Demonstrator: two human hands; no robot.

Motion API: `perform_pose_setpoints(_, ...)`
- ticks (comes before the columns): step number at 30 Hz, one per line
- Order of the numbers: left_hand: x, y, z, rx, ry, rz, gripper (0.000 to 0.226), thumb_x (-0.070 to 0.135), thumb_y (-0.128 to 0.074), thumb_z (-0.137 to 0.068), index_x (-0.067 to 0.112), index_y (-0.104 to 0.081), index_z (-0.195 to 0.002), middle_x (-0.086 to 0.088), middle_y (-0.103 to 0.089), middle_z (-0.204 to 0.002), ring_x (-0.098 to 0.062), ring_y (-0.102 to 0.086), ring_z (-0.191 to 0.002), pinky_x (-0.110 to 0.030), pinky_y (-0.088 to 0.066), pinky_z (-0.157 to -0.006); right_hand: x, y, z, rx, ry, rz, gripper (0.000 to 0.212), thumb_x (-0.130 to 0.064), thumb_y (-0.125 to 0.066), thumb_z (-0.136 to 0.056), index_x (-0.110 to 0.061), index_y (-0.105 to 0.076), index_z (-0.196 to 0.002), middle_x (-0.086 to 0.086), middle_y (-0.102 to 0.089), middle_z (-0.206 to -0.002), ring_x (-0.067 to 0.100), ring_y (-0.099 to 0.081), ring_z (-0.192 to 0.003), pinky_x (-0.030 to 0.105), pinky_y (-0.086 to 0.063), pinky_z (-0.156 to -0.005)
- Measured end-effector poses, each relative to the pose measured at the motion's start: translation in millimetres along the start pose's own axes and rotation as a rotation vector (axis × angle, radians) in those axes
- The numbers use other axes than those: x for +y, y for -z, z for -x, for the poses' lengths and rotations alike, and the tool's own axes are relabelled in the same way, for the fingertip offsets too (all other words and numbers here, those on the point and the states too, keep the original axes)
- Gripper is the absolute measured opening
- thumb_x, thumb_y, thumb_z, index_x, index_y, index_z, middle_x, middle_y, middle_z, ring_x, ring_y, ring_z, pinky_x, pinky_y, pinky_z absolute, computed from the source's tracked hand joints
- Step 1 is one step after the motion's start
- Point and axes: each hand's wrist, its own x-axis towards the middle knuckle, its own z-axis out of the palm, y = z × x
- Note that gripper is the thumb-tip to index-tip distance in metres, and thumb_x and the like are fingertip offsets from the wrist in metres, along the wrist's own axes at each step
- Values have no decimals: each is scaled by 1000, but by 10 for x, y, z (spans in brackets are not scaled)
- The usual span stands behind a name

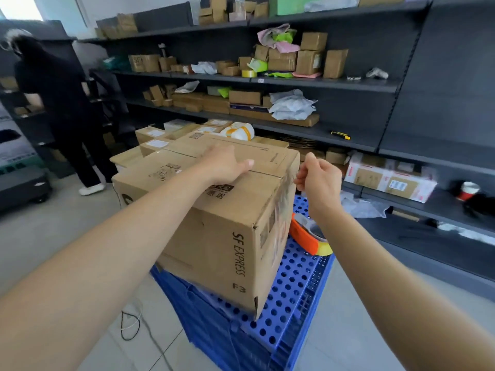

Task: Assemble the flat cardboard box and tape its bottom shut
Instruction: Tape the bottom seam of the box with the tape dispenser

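Corrugated cardboard box, light and stiff, is yielding at its seam under the flat, open left hand, while the right hand is pinching something unseen beside its far corner.

Dark grey shelving runs along the back and right — its shelves crowded with small cartons, crumpled wrapping and a tape roll. The floor is pale grey tile. Daylight comes from a window at top left — a person in black stands there.

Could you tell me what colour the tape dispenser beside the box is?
Orange, seen in the head view: tape dispenser.
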Motion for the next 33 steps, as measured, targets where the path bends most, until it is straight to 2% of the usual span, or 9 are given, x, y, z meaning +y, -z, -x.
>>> perform_pose_setpoints(4, -87, -18, -21, -73, 31, -9, 83, 64, -40, -90, 6, -27, -148, -15, -29, -154, -33, -32, -138, -44, -31, -110, 35, -170, 200, 5, -287, -142, 30, -13, -47, -93, -13, -51, -63, -1, -48, -56, 10, -41, -48, 21, -41, -48)
perform_pose_setpoints(7, -132, -29, -9, -54, -9, -13, 78, 61, -39, -92, 7, -28, -148, -15, -29, -153, -34, -29, -139, -44, -29, -111, 219, -174, 263, 49, -432, -146, 33, -25, -47, -97, -14, -52, -66, -4, -48, -52, 10, -40, -48, 23, -38, -51)
perform_pose_setpoints(9, -217, -1, -41, -38, -35, 28, 70, 54, -41, -95, 8, -31, -146, -13, -33, -152, -33, -28, -139, -43, -29, -109, 240, -144, 301, 28, -477, -44, 33, -34, -44, -98, -9, -58, -82, 1, -58, -70, 13, -51, -62, 25, -44, -59)
perform_pose_setpoints(12, -512, 103, -146, 121, 17, -16, 65, 54, -46, -92, 10, -41, -140, -13, -40, -146, -33, -33, -135, -45, -30, -107, 136, -136, 306, -1, -497, 60, 50, -49, -42, -96, -5, -58, -112, 9, -62, -102, 23, -60, -92, 35, -50, -78)
perform_pose_setpoints(14, -764, 190, -226, 161, 135, -108, 84, 70, -46, -83, 12, -38, -143, -15, -33, -151, -35, -27, -139, -49, -22, -112, 20, -179, 287, -3, -479, 127, 57, -55, -43, -91, -7, -53, -119, 8, -60, -107, 25, -57, -98, 40, -48, -88)
perform_pose_setpoints(17, -1050, 280, -328, 51, 247, -23, 112, 87, -44, -67, 14, -26, -150, -19, -16, -158, -39, -13, -144, -53, -11, -115, -76, -325, 271, -94, -513, 153, 70, -65, -52, -81, -14, -51, -129, 8, -60, -122, 28, -56, -111, 46, -46, -99)
perform_pose_setpoints(22, -1238, 370, -454, 4, 170, 46, 99, 81, -49, -71, 13, -41, -142, -11, -43, -147, -33, -43, -130, -40, -38, -100, -111, -471, 316, -78, -506, 126, 44, -48, -55, -91, -13, -56, -117, 10, -69, -107, 25, -66, -99, 42, -53, -92)
perform_pose_setpoints(27, -1324, 363, -549, -17, 189, 149, 110, 82, -57, -64, 11, -35, -145, -11, -40, -149, -32, -40, -132, -43, -40, -103, -190, -481, 346, -56, -559, 72, 30, -35, -56, -94, -10, -55, -110, 12, -69, -99, 26, -66, -88, 40, -55, -79)
perform_pose_setpoints(33, -1464, 354, -660, -40, 172, 344, 111, 75, -64, -66, 9, -29, -147, -9, -38, -150, -33, -44, -129, -43, -40, -97, -203, -564, 355, -49, -611, 145, 40, -49, -54, -91, -13, -54, -109, 11, -69, -99, 27, -66, -90, 41, -54, -74)
